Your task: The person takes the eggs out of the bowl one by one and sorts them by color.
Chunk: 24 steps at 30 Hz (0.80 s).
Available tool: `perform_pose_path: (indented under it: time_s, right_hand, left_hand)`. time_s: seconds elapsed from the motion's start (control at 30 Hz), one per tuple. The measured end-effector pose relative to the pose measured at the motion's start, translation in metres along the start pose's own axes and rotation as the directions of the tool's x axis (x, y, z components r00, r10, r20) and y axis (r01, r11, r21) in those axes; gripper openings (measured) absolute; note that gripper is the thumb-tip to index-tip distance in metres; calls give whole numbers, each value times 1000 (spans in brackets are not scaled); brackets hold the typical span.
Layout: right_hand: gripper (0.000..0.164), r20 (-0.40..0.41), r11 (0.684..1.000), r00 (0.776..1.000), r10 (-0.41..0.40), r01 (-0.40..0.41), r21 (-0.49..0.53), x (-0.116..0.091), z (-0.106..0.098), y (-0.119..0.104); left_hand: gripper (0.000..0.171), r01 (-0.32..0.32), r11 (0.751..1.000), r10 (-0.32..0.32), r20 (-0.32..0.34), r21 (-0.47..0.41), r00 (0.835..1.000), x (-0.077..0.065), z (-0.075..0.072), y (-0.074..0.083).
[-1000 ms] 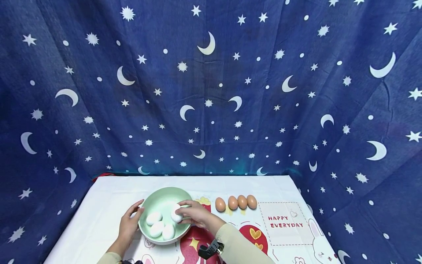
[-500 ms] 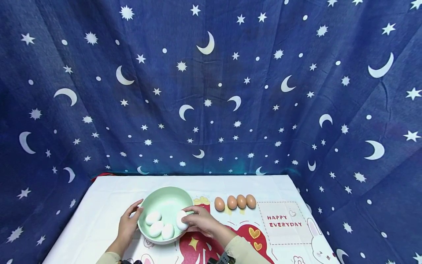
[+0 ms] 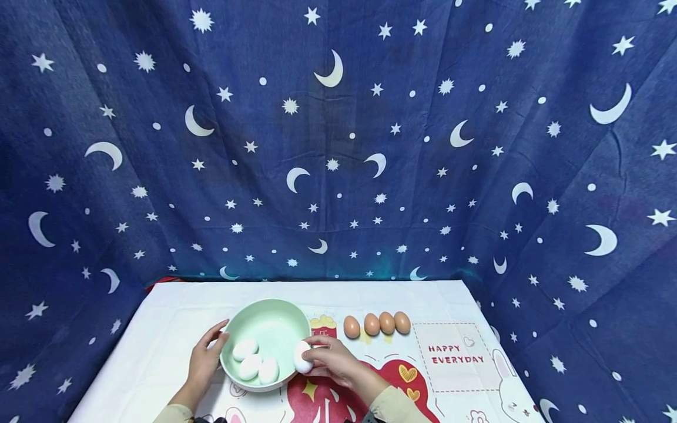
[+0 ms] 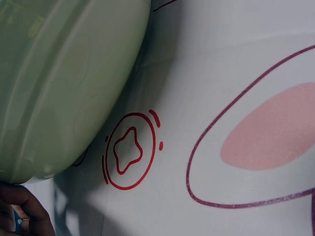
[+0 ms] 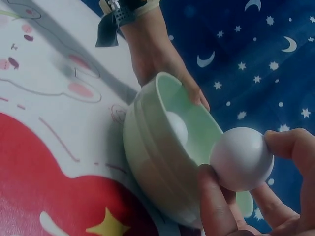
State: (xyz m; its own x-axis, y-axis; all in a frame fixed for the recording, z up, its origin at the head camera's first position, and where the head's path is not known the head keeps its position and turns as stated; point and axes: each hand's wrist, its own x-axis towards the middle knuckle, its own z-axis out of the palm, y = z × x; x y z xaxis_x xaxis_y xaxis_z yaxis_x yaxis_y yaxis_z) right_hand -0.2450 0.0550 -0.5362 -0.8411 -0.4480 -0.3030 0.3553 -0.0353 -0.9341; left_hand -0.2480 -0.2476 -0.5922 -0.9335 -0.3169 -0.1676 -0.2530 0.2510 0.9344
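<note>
A pale green bowl [image 3: 275, 320] stands on the left part of the table, and several white eggs [image 3: 250, 366] lie together inside it. At the bowl's left side my left hand [image 3: 205, 355] holds the rim; only a bit of curled fingers [image 4: 27, 209] shows in the left wrist view, against the bowl's wall [image 4: 74, 83]. My right hand [image 3: 338, 363] pinches one more white egg [image 5: 242, 158] between thumb and fingertips. In the head view that egg is over the bowl's right rim.
Several brown eggs [image 3: 386, 323] sit in a row to the right, behind my right hand. A white cloth [image 3: 174, 317] with printed red hearts, a rabbit and lettering covers the table. Dark blue curtains [image 3: 328, 176] with moons and stars enclose the back and sides.
My right hand has carried the white egg from inside the bowl rightward to its right rim. The left hand stays at the bowl's left side.
</note>
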Motion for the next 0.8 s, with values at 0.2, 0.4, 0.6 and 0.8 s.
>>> perform_pose_path:
  time_s: [0.2,0.4,0.6,0.8]
  right_hand:
    - [44,-28,1000,1000,-14,14,-4,-5,-17,9]
    - [45,-77,1000,997,6,-8,-28,-12,-34,19]
    - [49,-110,999,994,2,-6,-45,-16,-46,26]
    - [51,-195,997,981,-22,7,-79,-18,-59,30]
  left_hand:
    - [53,12,1000,-12,-4,-2,1000,0,1,0]
    - [53,20,1000,-20,-6,-14,1000,1,2,-1]
    - [52,26,999,-27,-12,-26,1000,1,2,-1]
    - [53,33,999,-33,-4,-15,999,1,1,-1]
